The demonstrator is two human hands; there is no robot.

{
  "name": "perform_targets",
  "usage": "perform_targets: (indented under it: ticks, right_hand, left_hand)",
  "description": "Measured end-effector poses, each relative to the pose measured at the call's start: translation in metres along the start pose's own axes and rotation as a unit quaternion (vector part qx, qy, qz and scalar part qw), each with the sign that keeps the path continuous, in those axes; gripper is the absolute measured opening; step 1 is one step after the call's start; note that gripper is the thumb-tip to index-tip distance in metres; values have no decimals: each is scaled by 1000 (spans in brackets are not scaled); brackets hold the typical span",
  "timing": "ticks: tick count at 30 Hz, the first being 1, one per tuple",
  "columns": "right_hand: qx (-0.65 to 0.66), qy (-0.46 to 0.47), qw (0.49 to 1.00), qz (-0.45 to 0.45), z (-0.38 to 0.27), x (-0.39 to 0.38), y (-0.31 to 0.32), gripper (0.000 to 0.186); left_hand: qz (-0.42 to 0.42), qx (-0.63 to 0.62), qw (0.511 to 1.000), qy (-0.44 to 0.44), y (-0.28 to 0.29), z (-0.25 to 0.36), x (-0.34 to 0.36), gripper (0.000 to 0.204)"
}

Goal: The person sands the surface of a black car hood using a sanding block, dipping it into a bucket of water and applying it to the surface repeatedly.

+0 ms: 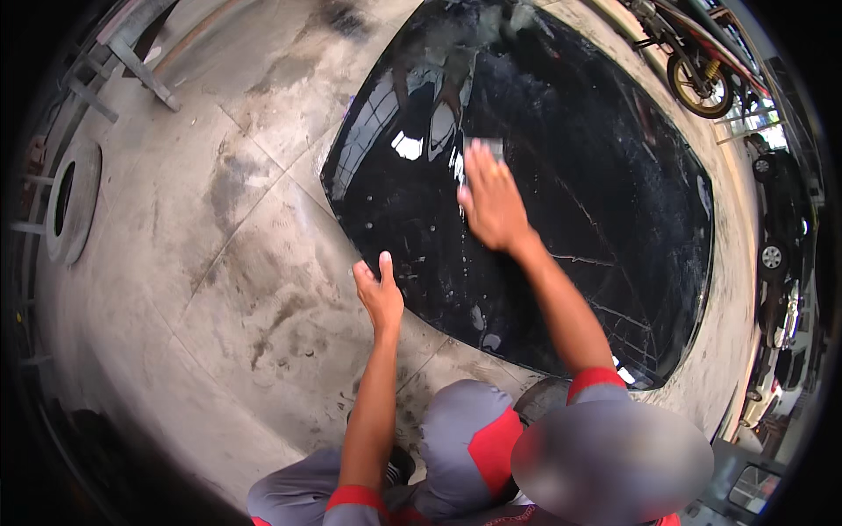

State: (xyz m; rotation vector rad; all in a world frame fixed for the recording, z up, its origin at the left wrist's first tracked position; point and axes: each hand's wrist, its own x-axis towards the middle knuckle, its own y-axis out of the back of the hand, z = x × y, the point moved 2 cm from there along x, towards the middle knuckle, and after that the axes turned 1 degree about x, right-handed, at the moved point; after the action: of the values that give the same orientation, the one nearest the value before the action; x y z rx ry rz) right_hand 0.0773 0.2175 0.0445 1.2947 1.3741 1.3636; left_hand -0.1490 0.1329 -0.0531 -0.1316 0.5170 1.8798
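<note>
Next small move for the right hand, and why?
Probably slide the right hand slightly rightward over the black panel: it looks laid flat there, a small grey piece shows at its far end, and pale marks lie to its right. The left hand seems to hold nothing.

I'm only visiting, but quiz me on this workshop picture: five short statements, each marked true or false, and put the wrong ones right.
1. The right hand is over the dark, glossy panel. True.
2. The left hand is clenched into a fist. False: it is open, with the thumb apart from the fingers.
3. A motorcycle shows at the picture's upper right. True.
4. The tyre lies on top of the panel. False: it is apart from it, at the picture's left.
5. The sleeves have green cuffs. False: the cuffs are red.
</note>
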Motion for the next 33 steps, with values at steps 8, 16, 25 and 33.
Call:
perform_targets:
  ticks: [8, 16, 25, 33]
  right_hand:
    - [-7, 52, 998, -29, -29, -39, 0, 65]
    - [43, -32, 992, -119, -107, -110, -12, 71]
    - [-41, -104, 993, 23, -33, -1, -2, 63]
    - [-13, -94, 995, -38, -43, -10, -6, 67]
  left_hand:
    - [-47, 25, 998, -31, 18, 7, 14, 52]
    - [-75, 86, 989, -92, 40, -16, 35, 54]
    - [-229, -56, 972, 3, 26, 9, 70, 44]
    - [-135, -10, 988, -76, 26, 28, 73, 45]
